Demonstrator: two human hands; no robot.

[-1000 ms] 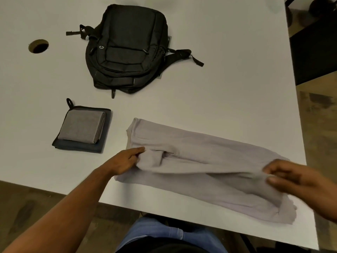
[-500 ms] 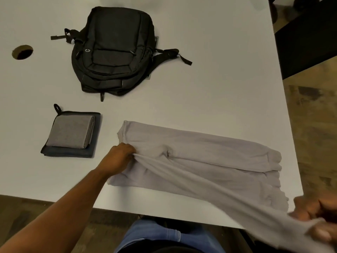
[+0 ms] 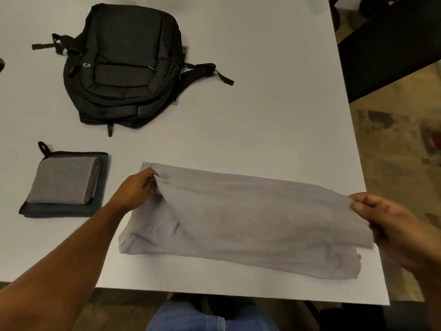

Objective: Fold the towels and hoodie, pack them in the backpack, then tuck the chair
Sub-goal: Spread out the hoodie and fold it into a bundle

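Folding hoodie at table's near edge: left hand, right hand pinch lifted flap; next lay flat, fold shorter.

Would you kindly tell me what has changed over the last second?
The right hand pulled the hoodie sleeve out past the table edge, then carried it back over the body. The left hand stays pinching the other end. Folded towels and backpack unmoved.

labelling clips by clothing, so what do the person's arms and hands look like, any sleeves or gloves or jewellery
Both the left hand and the right hand are bare, with no gloves, rings or watch showing. Both forearms are uncovered as far as the frame shows, with no sleeve in view. Blue denim trousers show below.
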